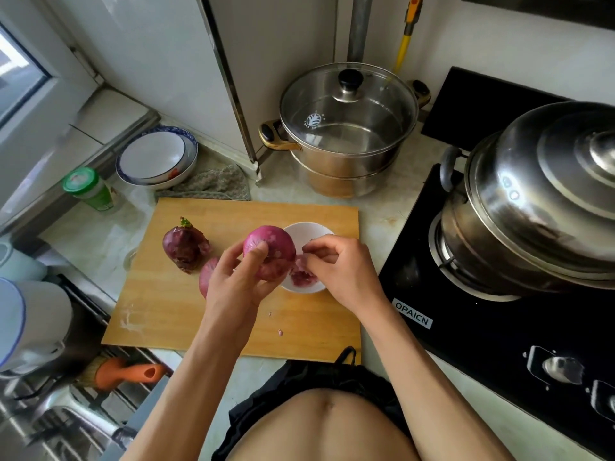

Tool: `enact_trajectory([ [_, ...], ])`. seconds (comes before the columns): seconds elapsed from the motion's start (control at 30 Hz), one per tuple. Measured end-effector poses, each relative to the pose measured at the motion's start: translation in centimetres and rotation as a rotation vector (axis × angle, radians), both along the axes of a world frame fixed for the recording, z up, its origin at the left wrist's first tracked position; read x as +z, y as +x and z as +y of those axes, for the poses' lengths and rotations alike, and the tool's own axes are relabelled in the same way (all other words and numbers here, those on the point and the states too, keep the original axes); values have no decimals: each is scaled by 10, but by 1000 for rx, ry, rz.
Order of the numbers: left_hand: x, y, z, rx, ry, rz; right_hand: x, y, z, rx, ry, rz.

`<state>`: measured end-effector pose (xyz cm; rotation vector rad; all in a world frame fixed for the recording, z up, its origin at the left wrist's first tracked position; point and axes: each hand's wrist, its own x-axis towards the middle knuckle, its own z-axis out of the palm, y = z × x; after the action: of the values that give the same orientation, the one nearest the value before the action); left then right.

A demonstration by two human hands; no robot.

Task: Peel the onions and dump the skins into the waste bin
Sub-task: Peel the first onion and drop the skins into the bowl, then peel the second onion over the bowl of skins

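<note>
stove [499, 327] label reads "opaicn"; left hand [239, 277] grips onion [271, 242]

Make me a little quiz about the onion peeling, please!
1. True or false: the left hand holds an onion above the cutting board.
2. Where do the peeled skins lie? A) white bowl B) glass-lidded pot C) sink
3. How many other onions lie on the board?

Key: 1 true. 2 A. 3 two: a dark unpeeled onion and another onion partly hidden behind the hand.
</note>
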<state>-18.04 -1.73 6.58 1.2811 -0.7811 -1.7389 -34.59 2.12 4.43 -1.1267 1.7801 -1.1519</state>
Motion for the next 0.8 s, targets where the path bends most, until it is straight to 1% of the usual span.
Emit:
enact_trajectory([
  [0.1, 0, 17, 10, 62, 68, 71, 3, 4, 11, 3, 4, 40],
  [0.17, -1, 30, 14, 85, 112, 81, 7, 10, 17, 18, 33, 61],
  [0.27, -1, 49, 22, 123, 162, 65, 4, 22, 33, 98, 85, 160],
  [0.5, -4, 73, 43, 123, 216, 75, -35, 52, 53, 243, 282, 348],
  [0.7, -9, 85, 54, 87, 261, 92, -58, 72, 58, 271, 283, 426],
  [0.8, -9, 91, 55, 84, 279, 99, -65, 78, 59, 270, 234, 473],
])
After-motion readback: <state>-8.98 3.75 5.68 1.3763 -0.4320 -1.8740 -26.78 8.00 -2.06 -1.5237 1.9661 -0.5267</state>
